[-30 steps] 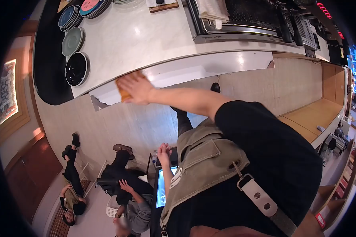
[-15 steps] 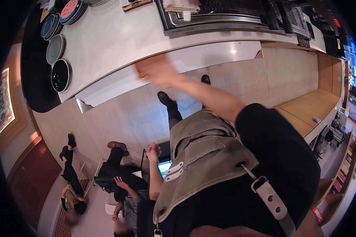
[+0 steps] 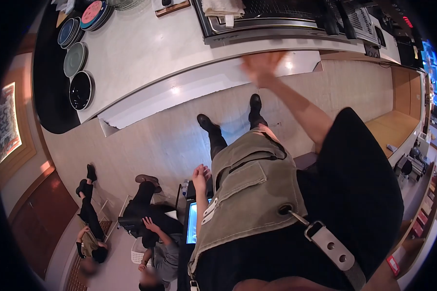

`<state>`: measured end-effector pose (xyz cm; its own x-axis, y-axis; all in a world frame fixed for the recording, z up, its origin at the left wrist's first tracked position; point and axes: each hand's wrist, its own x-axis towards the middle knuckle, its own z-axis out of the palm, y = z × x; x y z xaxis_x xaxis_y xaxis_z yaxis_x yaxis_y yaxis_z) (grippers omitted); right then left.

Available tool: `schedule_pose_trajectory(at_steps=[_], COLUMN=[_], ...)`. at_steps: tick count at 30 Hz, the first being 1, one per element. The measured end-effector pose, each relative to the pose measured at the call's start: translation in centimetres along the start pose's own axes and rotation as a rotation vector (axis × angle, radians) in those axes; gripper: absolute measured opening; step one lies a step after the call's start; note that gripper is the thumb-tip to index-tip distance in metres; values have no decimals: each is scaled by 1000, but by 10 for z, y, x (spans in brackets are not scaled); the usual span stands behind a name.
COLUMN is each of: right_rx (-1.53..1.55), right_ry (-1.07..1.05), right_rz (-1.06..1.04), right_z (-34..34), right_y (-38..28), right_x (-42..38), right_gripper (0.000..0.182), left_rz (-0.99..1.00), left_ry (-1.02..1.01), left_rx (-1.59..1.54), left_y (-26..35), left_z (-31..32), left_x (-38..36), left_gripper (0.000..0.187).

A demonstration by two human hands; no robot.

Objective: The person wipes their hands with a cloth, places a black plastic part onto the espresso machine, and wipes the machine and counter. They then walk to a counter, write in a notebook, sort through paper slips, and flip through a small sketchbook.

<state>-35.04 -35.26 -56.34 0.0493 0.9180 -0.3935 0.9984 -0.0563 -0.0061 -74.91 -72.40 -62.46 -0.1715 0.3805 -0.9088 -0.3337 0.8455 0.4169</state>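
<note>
My right hand reaches out over the white front panel below the counter edge. Motion smears its fingers into an orange-brown blur, and I cannot tell whether it holds anything. Beside my apron, my left hand hangs low with the fingers curled in and nothing showing in them. Near that hand a lit screen is partly covered by my forearm and apron.
On the counter stand a black bowl, a grey-green plate and stacked plates. A machine with a drip tray carries a folded cloth. Two people are at lower left. A wooden cabinet stands right.
My right hand has swept rightward along the counter front. My left hand has shifted slightly right and up in view. The camera view has moved a little, and more of the screen shows.
</note>
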Motion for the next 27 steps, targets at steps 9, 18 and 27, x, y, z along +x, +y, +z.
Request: schedule_pose_trajectory(at_steps=[9,18,27], right_rx=[151,102,125], right_ry=[142,421,488], right_rz=[-548,-187,-110], right_z=[-21,6,7], right_y=[-131,-50,72], right_x=[-20,-61,-48], right_gripper=[70,63,47], left_rz=[-160,-27,97], left_ry=[31,20,-55], left_rx=[70,77,144], left_y=[-41,30,79], left_z=[-70,-21,27], left_x=[2,30,22], left_gripper=[21,27,25])
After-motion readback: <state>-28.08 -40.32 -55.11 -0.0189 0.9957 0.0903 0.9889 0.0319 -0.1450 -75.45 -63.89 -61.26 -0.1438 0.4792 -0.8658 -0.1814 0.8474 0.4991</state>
